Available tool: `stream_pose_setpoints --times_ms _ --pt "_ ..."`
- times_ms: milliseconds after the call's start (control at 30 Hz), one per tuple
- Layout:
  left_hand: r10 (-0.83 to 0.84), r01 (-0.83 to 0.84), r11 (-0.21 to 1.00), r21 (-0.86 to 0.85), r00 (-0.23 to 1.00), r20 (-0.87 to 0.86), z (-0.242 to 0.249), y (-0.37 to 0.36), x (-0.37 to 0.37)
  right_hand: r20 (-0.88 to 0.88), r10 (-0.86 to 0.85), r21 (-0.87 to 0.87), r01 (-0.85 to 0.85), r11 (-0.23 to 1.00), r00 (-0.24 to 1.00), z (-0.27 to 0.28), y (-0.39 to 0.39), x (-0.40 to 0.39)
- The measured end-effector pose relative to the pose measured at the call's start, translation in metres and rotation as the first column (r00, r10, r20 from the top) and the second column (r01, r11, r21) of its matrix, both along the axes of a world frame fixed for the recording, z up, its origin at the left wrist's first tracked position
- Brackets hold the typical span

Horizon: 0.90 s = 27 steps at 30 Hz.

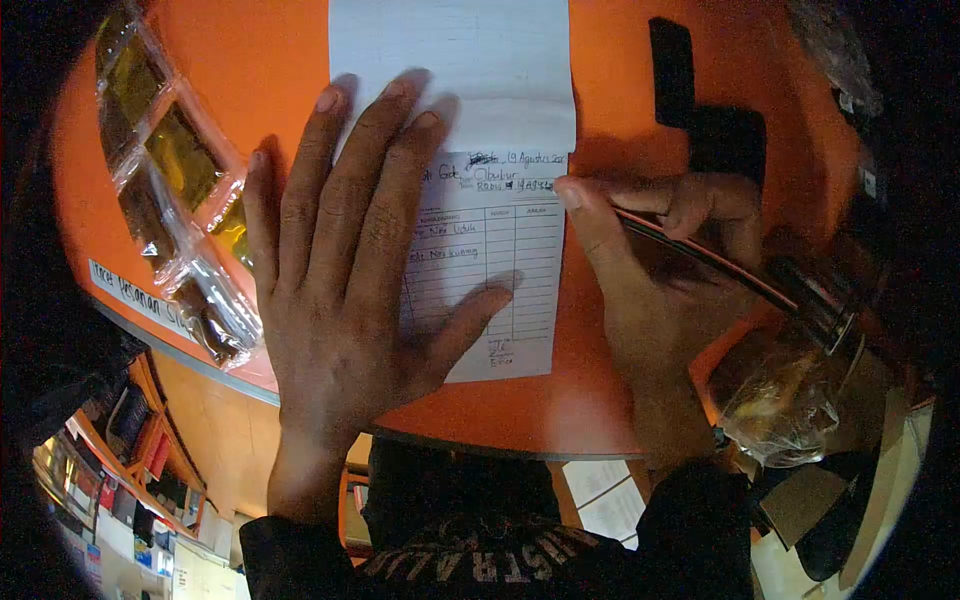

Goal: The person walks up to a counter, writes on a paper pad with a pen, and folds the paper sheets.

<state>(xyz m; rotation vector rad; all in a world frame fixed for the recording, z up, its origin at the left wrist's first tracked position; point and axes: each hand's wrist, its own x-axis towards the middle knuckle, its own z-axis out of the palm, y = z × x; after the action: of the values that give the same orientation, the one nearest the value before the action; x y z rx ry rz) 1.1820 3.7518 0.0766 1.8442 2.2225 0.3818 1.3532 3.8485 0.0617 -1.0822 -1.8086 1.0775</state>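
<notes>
A white receipt pad (530, 280) with a printed table and handwriting lies on the orange table, its upper sheet (450, 80) folded away from me. My left hand (350, 240) rests flat over the pad's left part, fingers spread, thumb across the table lines. Pinched in my right hand (670, 250) is a dark pen (700, 255) with a reddish stripe, slanting down to the right. The fingertips of that hand are at the pad's right edge, beside the handwritten date lines. The pen's tip is hidden behind the fingers.
Clear packets with yellow and dark contents (180, 155) lie at the left, near a handwritten label strip (140, 295). A black object (725, 140) is at the upper right. A clear plastic bag (785, 405) sits at the lower right. The table's curved edge (480, 440) runs below.
</notes>
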Motion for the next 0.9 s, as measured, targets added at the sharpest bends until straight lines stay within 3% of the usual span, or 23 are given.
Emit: stream_pose_setpoints --times_ms 67,167,233,367,433,467,533,667,767,900 --pt "0.001 -0.001 1.0 -0.002 1.0 0.001 0.0014 0.0001 -0.0021 -0.013 -0.027 -0.005 0.027 1.0 1.0 0.0013 -0.0001 -0.0012" --pt "0.006 -0.006 1.0 -0.012 1.0 0.01 0.0017 0.001 -0.0019 0.134 -0.038 0.038 0.033 0.999 0.99 0.0014 0.0014 0.0016" --pt "0.003 -0.002 1.0 -0.022 1.0 0.009 0.0023 0.0013 -0.0019 -0.024 -0.068 -0.039 0.067 0.997 0.997 -0.0018 0.0011 -0.0014" --pt "0.001 -0.001 1.0 -0.019 1.0 0.001 0.0014 0.0002 -0.0016 -0.012 -0.058 -0.062 0.057 0.996 0.998 -0.0001 -0.0006 -0.0032" --pt "0.004 -0.004 1.0 -0.023 1.0 -0.002 0.0018 0.0004 -0.001 -0.125 -0.055 -0.102 0.042 0.994 0.991 -0.0027 -0.0004 -0.0039" --pt "0.003 -0.003 1.0 -0.023 1.0 -0.002 0.0015 0.0002 -0.0007 -0.125 -0.056 -0.102 0.044 0.994 0.991 -0.0027 0.0 -0.0013" --pt "0.006 -0.006 1.0 -0.011 1.0 0.0 0.0003 -0.0003 -0.0003 0.097 -0.043 0.042 0.039 0.998 0.994 -0.0019 0.0018 0.0057" --pt "0.002 -0.002 1.0 -0.009 1.0 0.011 -0.0001 0.0 0.0004 -0.067 -0.02 -0.036 0.018 0.999 0.998 0.0011 -0.001 -0.0015" --pt "0.007 -0.007 1.0 -0.01 1.0 0.008 0.002 0.0002 -0.0003 -0.038 0.011 0.035 -0.009 0.999 0.999 -0.0009 -0.0013 -0.0006" --pt "0.006 -0.005 1.0 -0.023 1.0 0.019 0.0025 0.0007 0.0005 -0.081 -0.097 -0.017 0.096 0.995 0.992 -0.0057 -0.0003 0.0019"
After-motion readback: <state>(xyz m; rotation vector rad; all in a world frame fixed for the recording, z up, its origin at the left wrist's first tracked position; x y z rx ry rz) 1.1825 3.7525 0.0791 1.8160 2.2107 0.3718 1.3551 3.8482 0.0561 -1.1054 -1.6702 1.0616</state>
